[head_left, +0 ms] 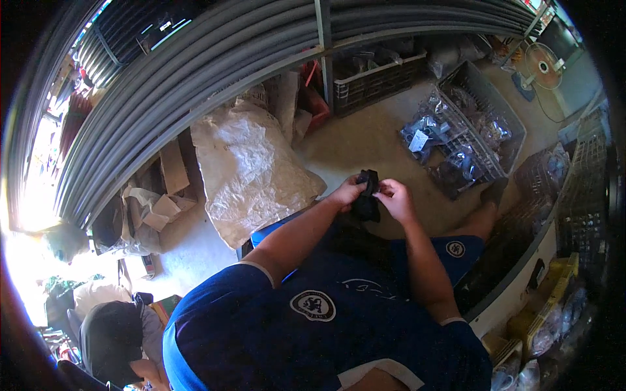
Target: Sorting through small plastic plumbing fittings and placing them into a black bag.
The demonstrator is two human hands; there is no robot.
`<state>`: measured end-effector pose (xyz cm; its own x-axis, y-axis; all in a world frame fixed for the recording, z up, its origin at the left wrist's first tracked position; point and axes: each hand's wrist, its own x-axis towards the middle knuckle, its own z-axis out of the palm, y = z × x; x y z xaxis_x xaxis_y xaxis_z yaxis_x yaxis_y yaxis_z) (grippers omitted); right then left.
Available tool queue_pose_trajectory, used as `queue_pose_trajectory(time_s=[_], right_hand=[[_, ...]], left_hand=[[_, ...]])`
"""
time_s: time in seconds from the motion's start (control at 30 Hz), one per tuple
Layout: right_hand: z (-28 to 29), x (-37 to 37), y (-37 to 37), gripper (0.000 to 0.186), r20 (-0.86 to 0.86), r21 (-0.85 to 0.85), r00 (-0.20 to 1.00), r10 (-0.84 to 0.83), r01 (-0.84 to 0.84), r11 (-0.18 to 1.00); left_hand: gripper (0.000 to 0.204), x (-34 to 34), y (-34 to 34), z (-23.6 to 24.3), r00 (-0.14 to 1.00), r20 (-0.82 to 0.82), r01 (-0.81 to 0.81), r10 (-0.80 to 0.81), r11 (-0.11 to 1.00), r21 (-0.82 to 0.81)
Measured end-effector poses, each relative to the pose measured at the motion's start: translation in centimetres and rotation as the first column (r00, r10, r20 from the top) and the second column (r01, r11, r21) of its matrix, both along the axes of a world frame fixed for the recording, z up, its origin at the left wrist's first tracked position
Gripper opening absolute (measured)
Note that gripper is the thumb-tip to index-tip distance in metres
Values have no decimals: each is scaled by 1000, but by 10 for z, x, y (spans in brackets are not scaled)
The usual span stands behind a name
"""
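In front of my body, over my lap, my left hand (349, 192) is closed round the upper left side of a small black thing (369, 203). It looks soft or folded, and its exact kind cannot be made out. From the right, my right hand (396, 199) meets it with thumb and fingertips pinched together at its right edge. Whatever lies between those fingertips is too small to tell. Both forearms reach forward from my blue short sleeves. A large pale woven sack (251, 169) stands just beyond my left forearm.
A grey crate (486, 117) holds clear-bagged parts, with more bags (427, 130) beside it on the floor. A black crate (378, 81) stands under racked grey pipes (215, 62). A fan (542, 66) is far right, yellow bins (548, 300) near right. Another person (114, 339) is lower left.
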<state>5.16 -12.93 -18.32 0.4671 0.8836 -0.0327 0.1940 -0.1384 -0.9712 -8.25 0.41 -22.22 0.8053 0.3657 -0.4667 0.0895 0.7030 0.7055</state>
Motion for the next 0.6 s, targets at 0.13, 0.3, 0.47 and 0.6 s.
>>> queue_pose_trajectory(time_s=[0.13,0.3,0.47,0.6], right_hand=[[-14,1,-3,20,-404,-129,906,-126,80,988],[-33,-4,-5,13,-980,-178,80,-184,76,981],[-28,-16,-1,12,-537,-63,827,-169,161,985],[-8,1,3,15,65,104,993,102,-108,989]], left_hand=[[20,1,-1,8,994,-107,20,9,962,271],[27,-4,-10,2,999,12,-38,48,589,807],[29,1,-8,-7,987,-41,-99,156,784,613],[34,7,-4,-15,951,-183,-205,249,952,229]])
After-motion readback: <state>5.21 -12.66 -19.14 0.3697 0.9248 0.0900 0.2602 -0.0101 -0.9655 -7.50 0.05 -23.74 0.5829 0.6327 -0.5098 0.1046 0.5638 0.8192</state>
